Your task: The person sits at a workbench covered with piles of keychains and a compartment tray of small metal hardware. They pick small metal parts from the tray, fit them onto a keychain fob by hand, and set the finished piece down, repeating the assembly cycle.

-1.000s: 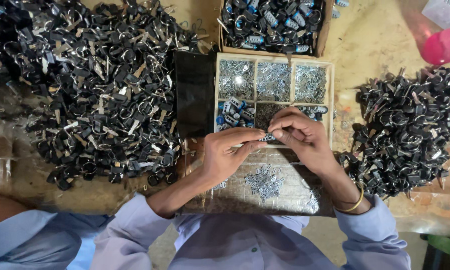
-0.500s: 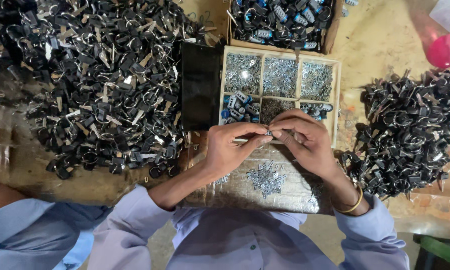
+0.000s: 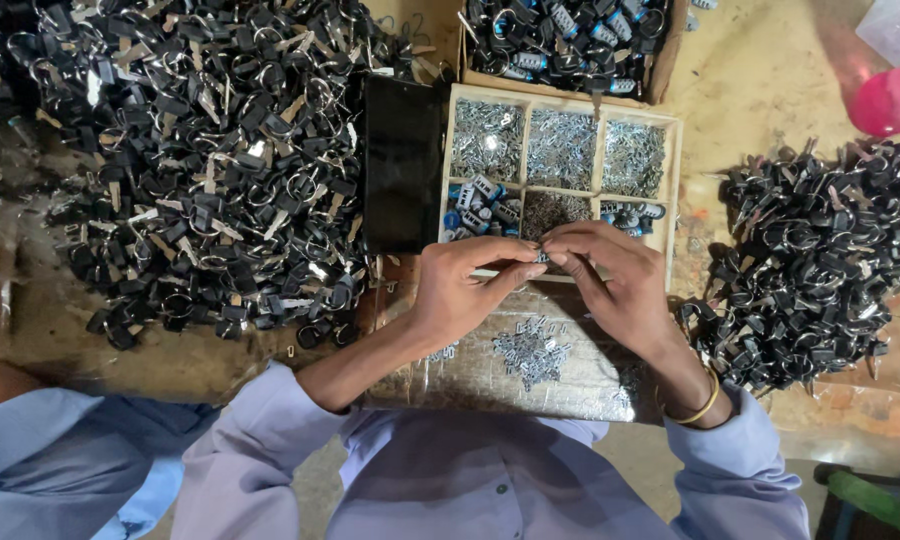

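Fingertips of left hand (image 3: 462, 290) and right hand (image 3: 610, 285) pinch one small part (image 3: 543, 256) together at frame centre, below a compartmented wooden tray (image 3: 674, 190).

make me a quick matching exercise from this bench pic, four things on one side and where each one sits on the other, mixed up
Things:
1. pink container
2. biggest heap of black parts
3. cardboard box
4. loose silver pieces

Places:
A. on the foil-covered board under the hands
B. top right corner
C. left of the wooden tray
D. just above the wooden tray

Pairs: 1-B, 2-C, 3-D, 4-A
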Tool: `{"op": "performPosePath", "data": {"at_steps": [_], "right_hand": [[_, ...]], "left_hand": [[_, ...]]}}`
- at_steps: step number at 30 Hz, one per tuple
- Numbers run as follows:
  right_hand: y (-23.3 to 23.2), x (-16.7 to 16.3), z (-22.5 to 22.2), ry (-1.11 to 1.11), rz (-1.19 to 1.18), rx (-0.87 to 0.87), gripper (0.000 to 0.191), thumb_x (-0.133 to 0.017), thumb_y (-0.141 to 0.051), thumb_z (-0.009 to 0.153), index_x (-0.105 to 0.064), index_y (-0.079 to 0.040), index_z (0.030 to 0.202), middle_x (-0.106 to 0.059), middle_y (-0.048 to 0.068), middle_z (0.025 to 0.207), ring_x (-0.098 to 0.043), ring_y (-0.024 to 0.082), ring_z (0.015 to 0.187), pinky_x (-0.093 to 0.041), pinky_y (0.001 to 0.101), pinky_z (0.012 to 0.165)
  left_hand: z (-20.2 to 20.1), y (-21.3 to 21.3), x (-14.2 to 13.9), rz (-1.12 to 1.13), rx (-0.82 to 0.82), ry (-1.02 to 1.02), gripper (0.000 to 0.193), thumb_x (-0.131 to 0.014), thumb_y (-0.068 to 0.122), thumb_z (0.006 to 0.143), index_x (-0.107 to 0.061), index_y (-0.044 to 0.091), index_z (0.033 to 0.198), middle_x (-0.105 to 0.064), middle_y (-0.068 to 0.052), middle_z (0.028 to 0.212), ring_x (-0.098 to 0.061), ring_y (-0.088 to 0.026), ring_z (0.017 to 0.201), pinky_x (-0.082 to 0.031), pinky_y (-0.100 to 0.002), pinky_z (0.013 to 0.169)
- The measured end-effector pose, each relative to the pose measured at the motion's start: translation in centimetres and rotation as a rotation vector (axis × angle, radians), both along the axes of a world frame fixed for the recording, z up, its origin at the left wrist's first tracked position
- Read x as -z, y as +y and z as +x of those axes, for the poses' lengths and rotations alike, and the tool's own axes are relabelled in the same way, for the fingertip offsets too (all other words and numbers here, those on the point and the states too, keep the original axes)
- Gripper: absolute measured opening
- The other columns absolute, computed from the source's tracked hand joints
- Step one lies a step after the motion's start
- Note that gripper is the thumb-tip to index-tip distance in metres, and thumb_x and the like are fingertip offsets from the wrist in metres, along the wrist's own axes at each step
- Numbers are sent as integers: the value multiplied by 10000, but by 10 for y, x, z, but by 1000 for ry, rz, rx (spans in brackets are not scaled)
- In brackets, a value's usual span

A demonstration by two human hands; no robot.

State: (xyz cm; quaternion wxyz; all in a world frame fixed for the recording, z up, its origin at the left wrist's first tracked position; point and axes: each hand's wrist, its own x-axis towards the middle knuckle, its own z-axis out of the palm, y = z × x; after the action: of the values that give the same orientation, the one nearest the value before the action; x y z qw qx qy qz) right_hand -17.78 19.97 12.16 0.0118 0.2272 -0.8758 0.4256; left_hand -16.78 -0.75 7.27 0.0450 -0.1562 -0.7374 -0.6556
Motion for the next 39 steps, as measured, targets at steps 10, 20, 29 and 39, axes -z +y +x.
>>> {"op": "performPosePath", "data": {"at_steps": [10,20,29,39], "right_hand": [[17,27,0,-333,-384,168,159,-808,63,886,-769,1,1027,-713,109,1135,-585,136,801,-446,272,674],[12,38,0,-619,-733,13,144,-640,64,1004,-734,40,1111,-639,109,1203,-617,150,1111,-516,284,957],[14,18,-5,-506,-422,45,224,-682,12,932,-749,-74,1127,-683,26,1244,-671,131,1065,-569,276,855],[10,7,-12,197,250,88,172,-837,-84,813,-775,-80,973,-644,91,958,-616,278,957,-422,430,917]], "left_hand": [[-1,0,1,-8,6,13,139,-846,55,864,-780,29,984,-796,-102,1012,-800,-179,926,-660,-273,779],[-1,-1,0,7,18,14,143,-842,68,872,-781,38,998,-797,-97,1013,-801,-179,936,-661,-273,782],[-2,0,2,22,17,-14,137,-833,45,871,-781,26,997,-798,-96,1001,-801,-166,893,-671,-261,753],[-2,0,1,74,18,-49,125,-800,9,903,-761,-10,1021,-792,-135,1046,-799,-177,924,-673,-263,770]]}}
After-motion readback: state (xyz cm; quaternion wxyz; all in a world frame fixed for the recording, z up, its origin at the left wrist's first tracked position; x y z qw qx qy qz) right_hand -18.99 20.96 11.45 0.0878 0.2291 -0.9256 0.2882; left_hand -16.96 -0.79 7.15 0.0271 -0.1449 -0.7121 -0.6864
